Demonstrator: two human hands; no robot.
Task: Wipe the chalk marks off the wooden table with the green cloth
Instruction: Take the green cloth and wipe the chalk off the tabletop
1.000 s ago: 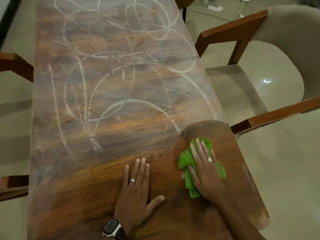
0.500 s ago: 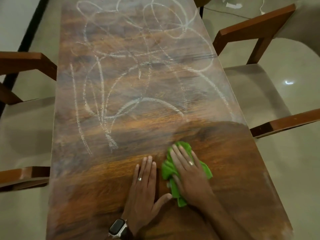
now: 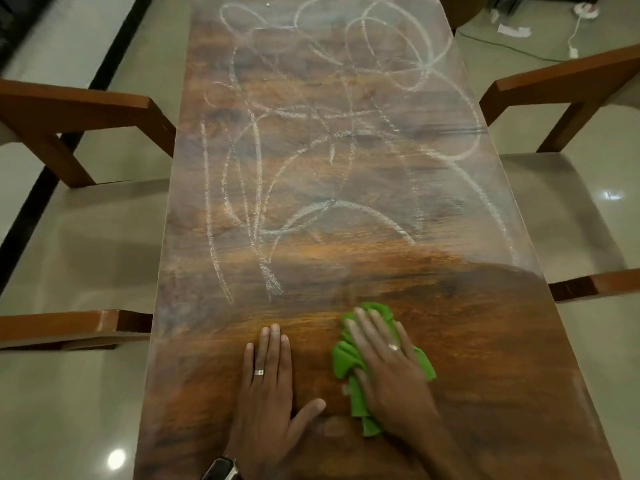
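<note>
Your right hand (image 3: pixel 391 372) lies flat, fingers spread, pressing the green cloth (image 3: pixel 349 362) onto the near part of the wooden table (image 3: pixel 485 341) for full wiping contact. Your left hand (image 3: pixel 270 393) rests open and empty beside it, likely bracing you. Chalk marks (image 3: pixel 332 209) cover the far half; chairs (image 3: pixel 79 112) on both sides, nothing blocks.

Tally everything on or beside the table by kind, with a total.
Wooden table: 1
Green cloth: 1
Hands on the table: 2, left hand, right hand
Chairs: 2, one on the left, one on the right
Total: 6
</note>
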